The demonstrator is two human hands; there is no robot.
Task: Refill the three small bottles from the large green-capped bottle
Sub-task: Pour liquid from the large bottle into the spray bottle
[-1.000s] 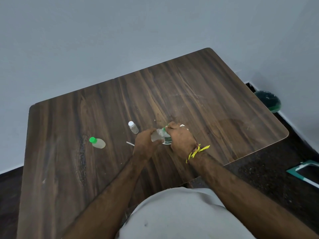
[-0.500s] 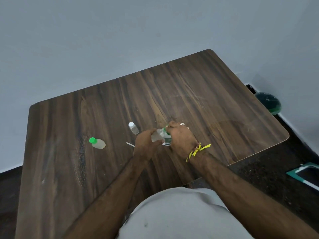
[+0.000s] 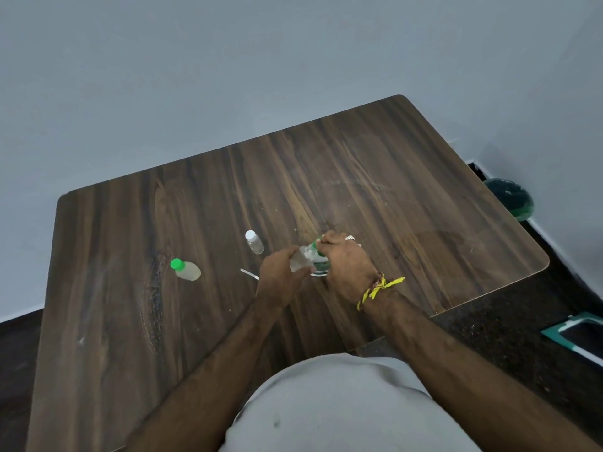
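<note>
At the middle of the wooden table (image 3: pixel 408 197) my left hand (image 3: pixel 279 275) grips a clear plastic bottle (image 3: pixel 301 257), tilted with its neck toward the right. My right hand (image 3: pixel 347 264) curls round a green-labelled bottle (image 3: pixel 321 264) and its green top, right against the clear one. Which of the two is the large bottle I cannot tell. A small clear bottle with a white cap (image 3: pixel 254 242) stands just left of my hands. Farther left a small bottle with a green cap (image 3: pixel 186 269) lies on its side.
A thin white strip (image 3: pixel 249 274) lies on the table by my left hand. Something small and white (image 3: pixel 350 238) shows behind my right hand. A green bin (image 3: pixel 512 199) sits on the floor at the right, and a teal-framed object (image 3: pixel 577 334) lies lower right.
</note>
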